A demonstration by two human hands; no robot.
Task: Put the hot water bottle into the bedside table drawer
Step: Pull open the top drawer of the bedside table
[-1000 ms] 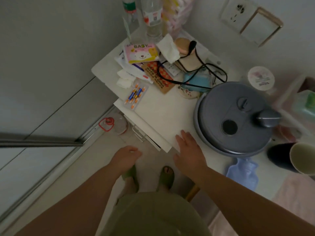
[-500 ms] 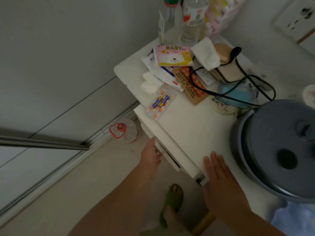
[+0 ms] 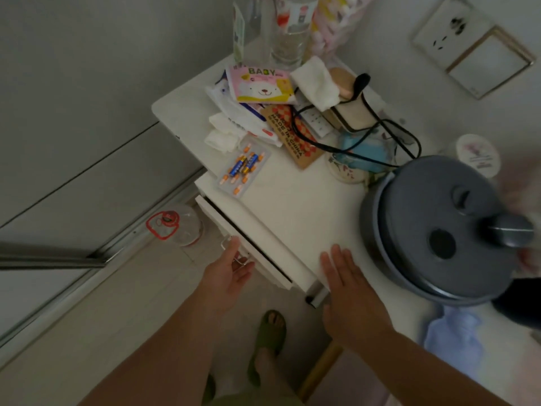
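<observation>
The light blue hot water bottle [image 3: 452, 338] lies at the lower right, on the surface beside the white bedside table [image 3: 292, 206]. The table's top drawer [image 3: 216, 221] stands a crack open, with a dark gap along its top edge. My left hand [image 3: 225, 276] is palm up at the drawer front, fingers hooked on the metal drawer handle [image 3: 224, 242]. My right hand [image 3: 348, 294] rests flat on the table's front corner, fingers spread, holding nothing.
A grey round lidded appliance [image 3: 439, 230] fills the table's right side. Behind it lie a battery pack [image 3: 243, 168], a pink BABY packet [image 3: 260, 86], tissues, a black cable [image 3: 380, 133] and a glass [image 3: 289, 39]. A clear bottle [image 3: 175, 227] stands on the floor by the door track.
My left hand rose from near the floor to the drawer handle and hooked it. The drawer shows a slight gap. My right hand stayed flat on the table corner.
</observation>
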